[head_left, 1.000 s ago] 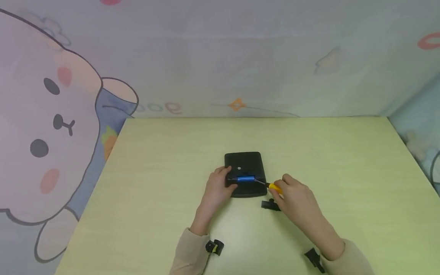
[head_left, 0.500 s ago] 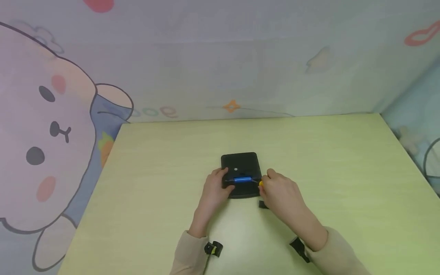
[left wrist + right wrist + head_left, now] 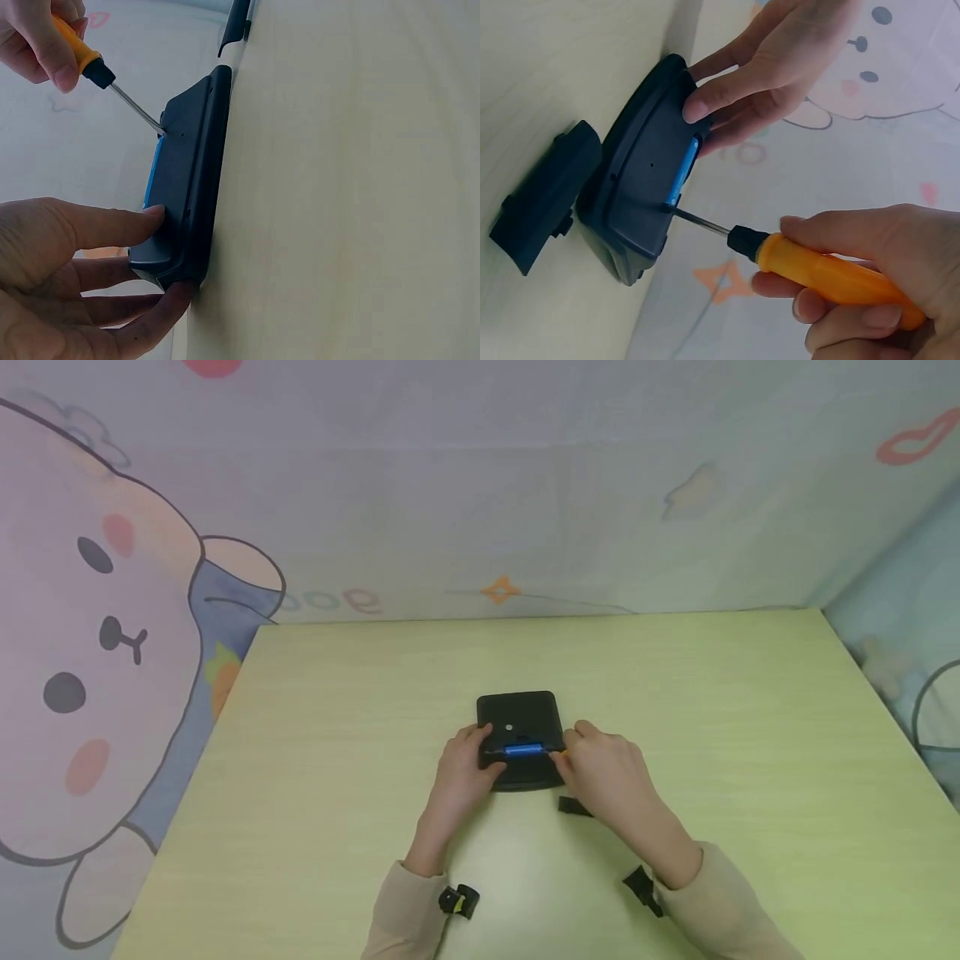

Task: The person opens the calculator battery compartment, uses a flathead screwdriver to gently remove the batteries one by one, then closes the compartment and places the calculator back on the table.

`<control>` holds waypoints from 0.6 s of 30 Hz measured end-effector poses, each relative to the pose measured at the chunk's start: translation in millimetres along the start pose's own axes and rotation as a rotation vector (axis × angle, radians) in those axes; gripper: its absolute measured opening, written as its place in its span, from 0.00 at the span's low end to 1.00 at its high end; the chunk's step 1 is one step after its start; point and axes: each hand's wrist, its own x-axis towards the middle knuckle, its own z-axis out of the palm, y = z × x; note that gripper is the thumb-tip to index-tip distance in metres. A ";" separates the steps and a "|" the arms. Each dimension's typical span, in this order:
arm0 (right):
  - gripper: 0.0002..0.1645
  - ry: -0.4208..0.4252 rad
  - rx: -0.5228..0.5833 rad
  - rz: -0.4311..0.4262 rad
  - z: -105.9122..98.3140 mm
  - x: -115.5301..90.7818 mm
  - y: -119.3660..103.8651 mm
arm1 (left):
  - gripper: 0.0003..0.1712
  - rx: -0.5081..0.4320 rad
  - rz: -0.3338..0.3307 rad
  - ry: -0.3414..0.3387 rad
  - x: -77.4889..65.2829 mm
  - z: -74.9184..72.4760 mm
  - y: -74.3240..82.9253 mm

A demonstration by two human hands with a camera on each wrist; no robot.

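A flat black electronic device (image 3: 521, 714) lies on the table with a blue battery (image 3: 523, 750) showing in its slot. My left hand (image 3: 461, 768) grips the device's left side, thumb on the near part of its upper surface and fingers around the edge. In my right hand (image 3: 611, 772) is a screwdriver (image 3: 829, 277) with a yellow handle and black collar. Its metal tip touches the end of the battery slot, as the right wrist view shows; whether it is under the battery I cannot tell. The head view mostly hides the screwdriver behind the right hand.
A black battery cover (image 3: 551, 191) lies on the table beside the device, partly below the right hand in the head view. The pale table (image 3: 337, 710) meets a printed cloth backdrop (image 3: 480, 493). Black wrist cameras (image 3: 459, 901) sit at both sleeves.
My right hand has moved in closer to the device's right edge, covering more of the screwdriver. The left hand keeps its grip on the device. The head view has shifted slightly.
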 end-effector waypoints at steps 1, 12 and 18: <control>0.16 0.003 0.000 -0.004 0.7 0.6 1.2 | 0.32 -0.003 -0.003 -0.001 0.3 0.1 -0.2; 0.18 0.007 0.105 -0.019 7.8 5.1 18.1 | 0.32 0.002 -0.006 0.021 2.1 -0.4 -1.2; 0.16 0.027 0.232 -0.032 13.4 3.7 35.8 | 0.32 0.004 -0.024 0.026 1.7 -0.1 -0.4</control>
